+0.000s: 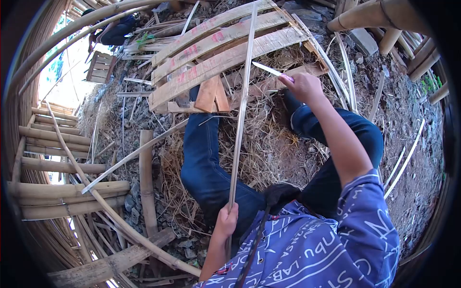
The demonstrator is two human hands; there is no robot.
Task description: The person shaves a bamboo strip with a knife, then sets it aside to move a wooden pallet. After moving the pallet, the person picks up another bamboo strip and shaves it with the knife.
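Note:
My right hand [304, 87] is closed round the handle of a knife [267, 69], its pale blade pointing up and left toward a long strip. That strip is a thin bamboo strip [242, 103], running from my lap up across a low slatted wooden bench [216, 66]. Down by my left thigh, my left hand [226, 220] is wrapped round the strip's lower part. The blade's tip lies right by the strip's edge in this view. My bent legs in jeans reach to either side of the strip.
Bamboo shavings [269, 153] litter the ground between my legs. A bamboo pole structure [72, 192] stands at left, and thick bamboo poles [365, 18] reach in at upper right. Loose strips [404, 161] lie at right. A wooden crate [100, 67] and part of another person [117, 31] are at upper left.

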